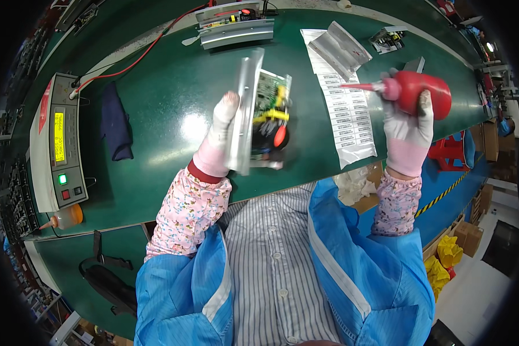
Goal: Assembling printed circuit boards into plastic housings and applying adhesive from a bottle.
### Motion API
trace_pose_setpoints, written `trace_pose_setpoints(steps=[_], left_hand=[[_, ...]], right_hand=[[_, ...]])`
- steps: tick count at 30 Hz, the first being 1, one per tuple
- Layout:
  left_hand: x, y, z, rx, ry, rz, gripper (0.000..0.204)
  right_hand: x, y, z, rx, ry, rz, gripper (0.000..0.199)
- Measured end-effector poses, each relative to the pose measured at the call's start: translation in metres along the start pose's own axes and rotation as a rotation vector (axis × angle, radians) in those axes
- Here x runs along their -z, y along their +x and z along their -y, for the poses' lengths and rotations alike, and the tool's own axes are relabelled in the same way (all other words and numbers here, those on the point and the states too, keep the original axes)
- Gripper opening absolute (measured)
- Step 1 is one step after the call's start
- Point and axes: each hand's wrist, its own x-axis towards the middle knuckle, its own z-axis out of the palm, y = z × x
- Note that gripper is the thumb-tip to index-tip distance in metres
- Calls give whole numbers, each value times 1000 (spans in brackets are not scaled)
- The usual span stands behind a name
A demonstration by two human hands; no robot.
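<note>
My left hand (222, 124), in a whitish glove with bare fingertips, grips a power supply unit (247, 115) by its silver metal housing. The unit is tilted and slightly blurred; its green circuit board, yellow parts and a red-orange oval part face right. In my right hand (408, 132), also gloved, is a red squeeze bottle (424, 95) lying on its side, its long thin nozzle pointing left. Beneath that nozzle runs a sheet of printed labels (347, 124) on the green bench. A bent silver metal cover (340, 49) lies on the sheet's far end.
A tester with a lit yellow display (59, 135) stands at the left, a red cable running from it. Beside it are a dark blue cloth (116, 121) and an orange-tinted bottle (69, 217). Another metal-housed unit (236, 34) and a small circuit board (389, 39) sit at the far side.
</note>
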Motion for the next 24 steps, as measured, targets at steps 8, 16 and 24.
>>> trace_pose_setpoints(steps=[8,16,24], left_hand=[[-12,7,2,79,-62,-154,93],[6,5,5,149,-126,-118,95],[29,2,3,213,84,-31,89]], right_hand=[[-6,3,-3,-44,-129,284,38],[-26,0,2,-69,-280,347,41],[-34,2,6,-10,-377,364,40]])
